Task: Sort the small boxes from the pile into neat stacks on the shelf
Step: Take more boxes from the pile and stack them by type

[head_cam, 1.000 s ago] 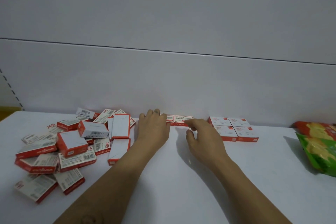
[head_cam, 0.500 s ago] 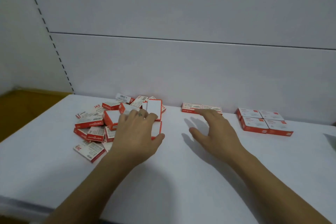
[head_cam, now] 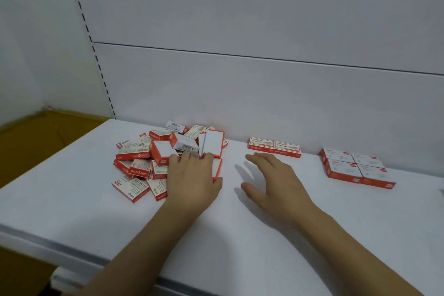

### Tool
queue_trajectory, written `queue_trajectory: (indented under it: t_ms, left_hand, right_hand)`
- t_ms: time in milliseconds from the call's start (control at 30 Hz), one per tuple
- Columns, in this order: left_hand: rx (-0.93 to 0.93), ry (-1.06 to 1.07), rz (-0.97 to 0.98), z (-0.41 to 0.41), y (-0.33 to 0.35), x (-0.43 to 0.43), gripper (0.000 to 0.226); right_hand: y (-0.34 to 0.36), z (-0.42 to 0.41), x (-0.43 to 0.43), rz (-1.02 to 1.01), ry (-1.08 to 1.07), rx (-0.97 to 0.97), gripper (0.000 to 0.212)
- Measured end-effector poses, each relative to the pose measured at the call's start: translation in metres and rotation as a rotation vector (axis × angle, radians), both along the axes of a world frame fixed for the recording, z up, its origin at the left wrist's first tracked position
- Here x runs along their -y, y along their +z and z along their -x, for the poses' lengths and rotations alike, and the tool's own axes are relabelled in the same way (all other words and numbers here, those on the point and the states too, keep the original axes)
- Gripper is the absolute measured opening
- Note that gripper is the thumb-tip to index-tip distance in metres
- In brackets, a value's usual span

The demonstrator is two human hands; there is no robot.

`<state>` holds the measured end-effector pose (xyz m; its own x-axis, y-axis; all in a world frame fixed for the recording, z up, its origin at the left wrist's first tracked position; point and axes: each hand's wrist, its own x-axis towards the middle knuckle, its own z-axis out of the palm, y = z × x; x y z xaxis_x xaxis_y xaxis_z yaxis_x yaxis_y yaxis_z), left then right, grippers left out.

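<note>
A loose pile of small red-and-white boxes (head_cam: 153, 158) lies at the back left of the white shelf (head_cam: 240, 235). My left hand (head_cam: 192, 180) lies palm down on the pile's right edge, covering a white-faced box (head_cam: 217, 168); whether its fingers grip a box is hidden. My right hand (head_cam: 276, 180) hovers spread over bare shelf, holding nothing. Just beyond its fingertips, a pair of boxes (head_cam: 274, 147) lies side by side against the back wall. Further right stands a neat block of stacked boxes (head_cam: 355, 168).
The shelf's front edge (head_cam: 72, 250) runs across the lower left, with a yellow-brown floor (head_cam: 36, 137) beyond its left end. A slotted upright (head_cam: 96, 55) rises at the back left corner.
My left hand left the pair of boxes by the wall and moved left onto the pile. My right hand drew back from that pair. The camera turned left; the snack bags went out of view.
</note>
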<state>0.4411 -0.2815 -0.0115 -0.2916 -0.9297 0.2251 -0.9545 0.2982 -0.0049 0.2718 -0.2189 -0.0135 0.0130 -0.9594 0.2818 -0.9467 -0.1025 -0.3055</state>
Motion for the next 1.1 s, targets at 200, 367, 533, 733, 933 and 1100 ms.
queue_trajectory:
  t_ms: [200, 367, 533, 733, 933, 1100]
  left_hand:
    - [-0.308, -0.1, -0.123, 0.0, 0.014, -0.013, 0.042]
    - [-0.47, -0.326, -0.12, 0.015, 0.027, -0.019, 0.042]
    - [-0.69, -0.438, -0.214, 0.043, 0.031, 0.002, 0.041]
    - [-0.828, -0.62, -0.344, 0.079, 0.034, 0.029, 0.023]
    - [-1.106, -0.656, -0.409, 0.095, 0.009, 0.021, 0.018]
    - [-1.265, -0.543, -0.493, 0.089, 0.005, 0.017, 0.035]
  right_hand:
    - [-0.002, 0.009, 0.0, -0.019, -0.004, 0.069, 0.063]
    - [-0.001, 0.027, 0.003, 0.029, -0.063, 0.191, 0.067]
    - [0.003, 0.049, 0.005, 0.089, -0.126, 0.307, 0.068]
    - [0.004, 0.07, 0.008, 0.268, -0.204, 0.45, 0.054]
    - [0.008, 0.079, 0.006, 0.385, -0.169, 0.562, 0.028]
    - [0.01, 0.074, 0.008, 0.287, -0.162, 0.678, 0.014]
